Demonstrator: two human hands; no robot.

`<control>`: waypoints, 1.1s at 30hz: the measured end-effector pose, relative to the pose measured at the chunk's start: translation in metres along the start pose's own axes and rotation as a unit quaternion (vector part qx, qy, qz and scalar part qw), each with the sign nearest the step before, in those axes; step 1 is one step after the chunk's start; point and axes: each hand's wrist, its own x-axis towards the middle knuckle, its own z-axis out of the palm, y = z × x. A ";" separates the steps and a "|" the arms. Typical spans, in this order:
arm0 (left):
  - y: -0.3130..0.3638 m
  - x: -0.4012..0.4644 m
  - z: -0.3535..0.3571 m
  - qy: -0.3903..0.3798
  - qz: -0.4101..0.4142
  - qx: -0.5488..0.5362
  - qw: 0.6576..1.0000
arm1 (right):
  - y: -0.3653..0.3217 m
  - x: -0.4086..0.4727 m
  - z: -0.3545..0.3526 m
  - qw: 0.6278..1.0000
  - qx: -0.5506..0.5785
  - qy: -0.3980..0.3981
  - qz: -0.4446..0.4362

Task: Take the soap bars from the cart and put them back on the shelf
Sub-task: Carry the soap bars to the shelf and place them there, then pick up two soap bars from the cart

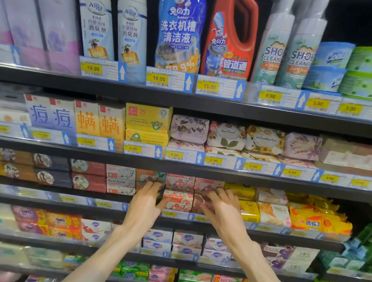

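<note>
Goat Soap box (177, 202) sits on the shelf (194, 221) between both hands; the left hand (148, 202), fingers spread, touches its left end; the right hand (223, 211), fingers spread, presses the neighbouring pink boxes (205, 186); placing looks nearly done; next, probably squaring the row; no cart in view; labels blurred.

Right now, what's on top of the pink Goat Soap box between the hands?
Another pink soap box sits on the Goat Soap box. The left hand covers the lower box's left edge, so what lies behind it is hidden.
</note>
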 end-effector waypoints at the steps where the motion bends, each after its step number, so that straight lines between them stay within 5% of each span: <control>1: -0.001 -0.004 -0.008 0.011 0.004 0.013 1.000 | -0.010 0.003 -0.001 1.000 0.008 0.000 -0.015; 10: -0.082 -0.096 -0.113 0.095 -0.040 0.156 0.982 | -0.146 0.024 0.036 0.951 0.191 -0.070 -0.231; 18: -0.174 -0.241 -0.231 0.147 -0.218 0.234 0.936 | -0.348 0.006 0.067 0.854 0.306 -0.142 -0.396; 33: -0.339 -0.463 -0.445 0.146 -0.378 0.313 0.859 | -0.721 -0.077 0.031 0.730 0.288 -0.214 -0.581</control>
